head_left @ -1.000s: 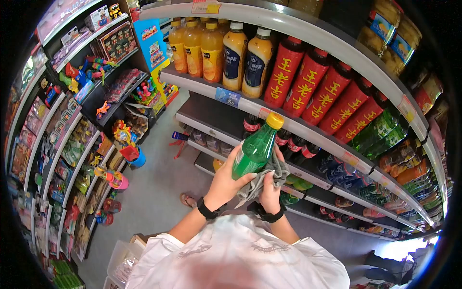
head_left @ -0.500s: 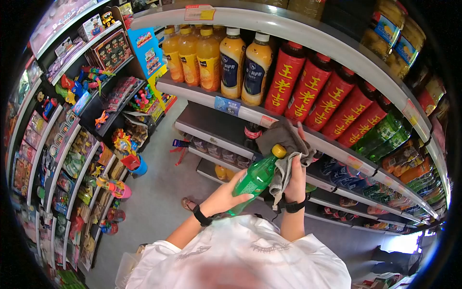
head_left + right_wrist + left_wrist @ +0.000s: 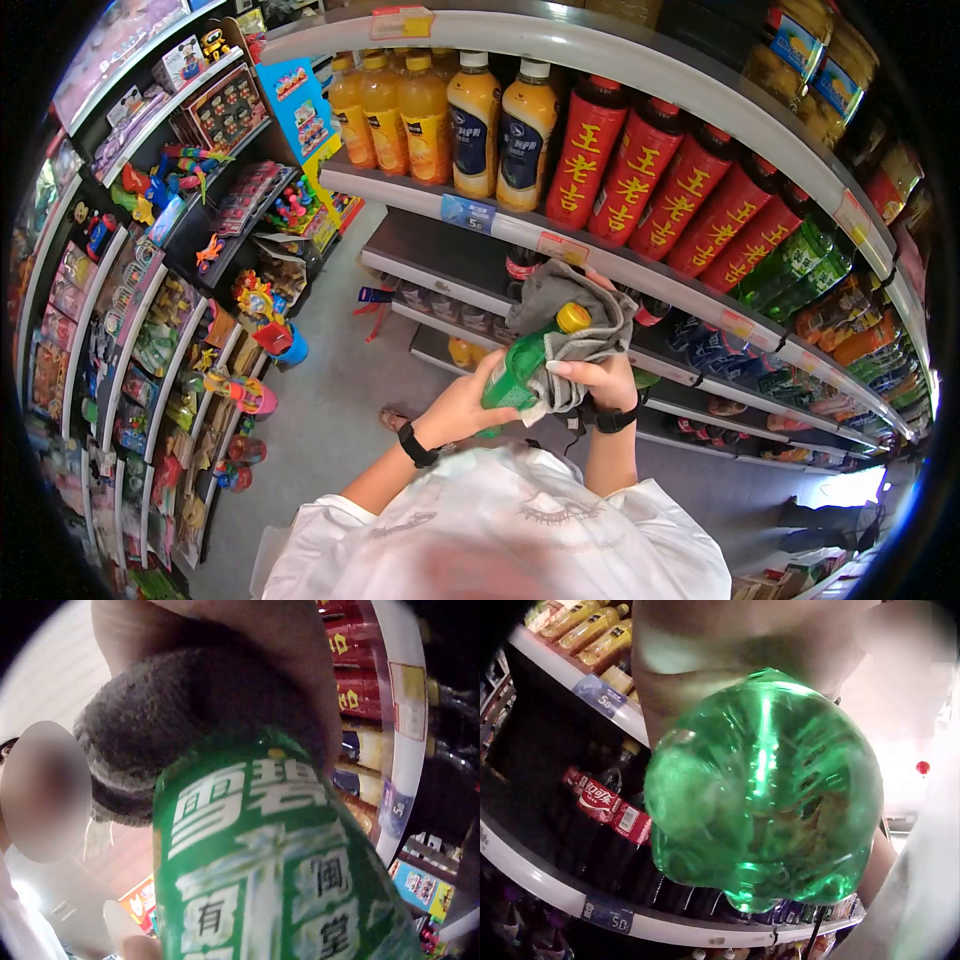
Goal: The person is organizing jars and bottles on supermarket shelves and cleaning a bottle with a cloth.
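A green bottle (image 3: pixel 515 372) with a yellow cap (image 3: pixel 572 318) is tilted in front of the shelves, gripped round its lower part by the left hand (image 3: pixel 462 405). The right hand (image 3: pixel 606 376) holds a grey cloth (image 3: pixel 560 285) wrapped about the bottle's upper part, the cap showing above a fold. In the left wrist view the rounded base of the bottle (image 3: pixel 761 795) fills the middle. The right wrist view shows the cloth (image 3: pixel 150 720) pressed on the bottle (image 3: pixel 262 855) just above its printed label, under the right hand (image 3: pixel 300 637).
Orange drinks (image 3: pixel 428 120), yellow bottles (image 3: pixel 525 135) and red bottles (image 3: pixel 585 160) stand on the shelf (image 3: pixel 390 186) ahead. Lower shelves (image 3: pixel 440 262) hold more drinks. Racks of toys (image 3: pixel 205 250) stand at the left, with a blue bucket (image 3: pixel 290 345) beside them. Grey floor (image 3: pixel 330 420) lies between.
The right hand and cloth went up and right off the bottle's side, then came round its neck. The left hand shifted slightly left and down with the bottle, which now leans further over.
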Action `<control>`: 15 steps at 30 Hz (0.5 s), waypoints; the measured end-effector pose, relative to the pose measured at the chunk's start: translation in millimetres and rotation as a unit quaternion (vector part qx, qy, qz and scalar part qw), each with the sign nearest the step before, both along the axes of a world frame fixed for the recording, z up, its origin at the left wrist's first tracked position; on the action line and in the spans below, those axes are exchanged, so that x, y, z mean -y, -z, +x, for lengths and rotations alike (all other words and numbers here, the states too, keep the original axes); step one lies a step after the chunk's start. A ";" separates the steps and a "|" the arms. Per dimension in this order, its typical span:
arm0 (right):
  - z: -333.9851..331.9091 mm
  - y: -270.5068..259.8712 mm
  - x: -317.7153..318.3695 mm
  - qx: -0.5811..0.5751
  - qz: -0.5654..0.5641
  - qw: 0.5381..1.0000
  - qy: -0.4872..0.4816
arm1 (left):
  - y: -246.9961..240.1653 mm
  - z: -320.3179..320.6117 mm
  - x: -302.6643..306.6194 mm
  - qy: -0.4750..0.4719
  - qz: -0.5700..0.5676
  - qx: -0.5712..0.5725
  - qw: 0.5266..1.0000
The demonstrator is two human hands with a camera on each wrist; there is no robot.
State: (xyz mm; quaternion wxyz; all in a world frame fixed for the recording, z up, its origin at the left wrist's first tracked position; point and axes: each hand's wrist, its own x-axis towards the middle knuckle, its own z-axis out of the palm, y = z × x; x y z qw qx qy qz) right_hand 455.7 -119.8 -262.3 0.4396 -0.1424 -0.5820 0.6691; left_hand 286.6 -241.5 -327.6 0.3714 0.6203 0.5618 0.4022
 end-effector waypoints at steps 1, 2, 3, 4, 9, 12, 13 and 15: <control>0.0 6.5 -0.1 -0.030 -0.016 0.999 -0.009 | -2.9 -0.9 0.9 0.015 -0.004 0.005 1.000; 1.7 7.8 2.5 -0.040 -0.052 0.998 -0.009 | -6.9 -1.8 2.1 0.030 -0.008 0.011 0.999; 3.8 9.7 5.5 -0.048 -0.089 0.995 -0.010 | -10.0 -1.9 3.6 0.043 -0.014 0.018 0.999; 6.1 11.5 8.0 -0.055 -0.126 0.990 -0.010 | -12.5 -1.4 5.0 0.049 -0.034 0.021 0.998; 7.9 26.5 3.6 -0.109 -0.108 0.985 -0.077 | 21.7 6.9 12.8 0.106 -0.024 0.121 0.987; 8.1 31.0 7.9 -0.152 -0.143 0.970 -0.126 | 18.4 13.4 17.3 0.190 -0.094 0.256 0.943; 8.1 36.9 8.4 -0.165 -0.150 0.965 -0.138 | 16.6 17.0 17.7 0.214 -0.100 0.298 0.925; 8.0 44.1 7.0 -0.187 -0.146 0.953 -0.191 | 23.8 18.1 18.8 0.260 -0.142 0.328 0.897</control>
